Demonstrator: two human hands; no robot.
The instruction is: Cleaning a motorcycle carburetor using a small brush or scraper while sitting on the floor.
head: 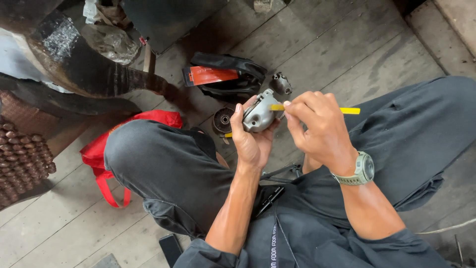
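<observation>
Your left hand [251, 141] is closed around a grey metal housing [259, 115], a rounded cast part held up in front of you above the plank floor [347, 44], between your knees. Your thumb lies along its left side and your fingers wrap behind it, so its back and underside are hidden. Your right hand [317, 126] pinches a thin yellow tool [349, 110] between thumb and fingertips; one end meets the housing's right edge, the other sticks out past your knuckles toward your right knee. What the tip does against the housing is covered by your fingers. A green wristwatch [359, 169] sits on your right wrist.

On the floor just beyond your hands lies a black pouch [233, 74], slumped open, with an orange card [208, 75] resting across it; what else the pouch holds cannot be made out. Just right of it sits a small grey metal part [281, 83]. A dark round part [223, 120] lies just left of the housing, partly behind your left hand, with a bit of yellow showing beneath it. A red bag [106, 154] lies behind your left knee, mostly covered by your trouser leg, its contents out of sight. At upper left a large dark curved object [84, 64] is cut off by the frame, and a brown studded surface [22, 154] runs off the left edge. A black flat object [171, 248] lies near the bottom edge, half hidden by your clothing.
</observation>
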